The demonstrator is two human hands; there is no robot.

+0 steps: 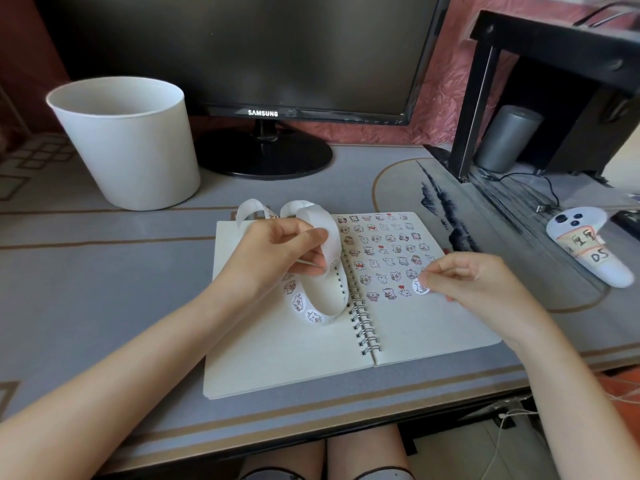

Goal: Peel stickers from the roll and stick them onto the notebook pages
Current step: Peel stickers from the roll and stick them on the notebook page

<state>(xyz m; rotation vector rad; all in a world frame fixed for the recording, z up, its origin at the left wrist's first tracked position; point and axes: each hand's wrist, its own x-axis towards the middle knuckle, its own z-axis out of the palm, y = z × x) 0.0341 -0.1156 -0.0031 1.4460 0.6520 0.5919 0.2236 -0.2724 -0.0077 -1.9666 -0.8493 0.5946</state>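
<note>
An open spiral notebook [287,355] lies on the desk, its right page filled with several rows of small cartoon stickers. My left hand [277,252] pinches the white sticker strip [325,299], which curls in loops over the left page and shows round stickers along its lower bend. My right hand [474,282] pinches a single round sticker [419,287] at its fingertips, held at the right end of the lowest rows on the right page. Whether the sticker touches the paper is unclear.
A white bucket [128,143] stands at the back left. A Samsung monitor [263,64] sits behind the notebook. To the right are a black stand [481,109], a grey cylinder [505,140] and a white controller [585,247] with labels.
</note>
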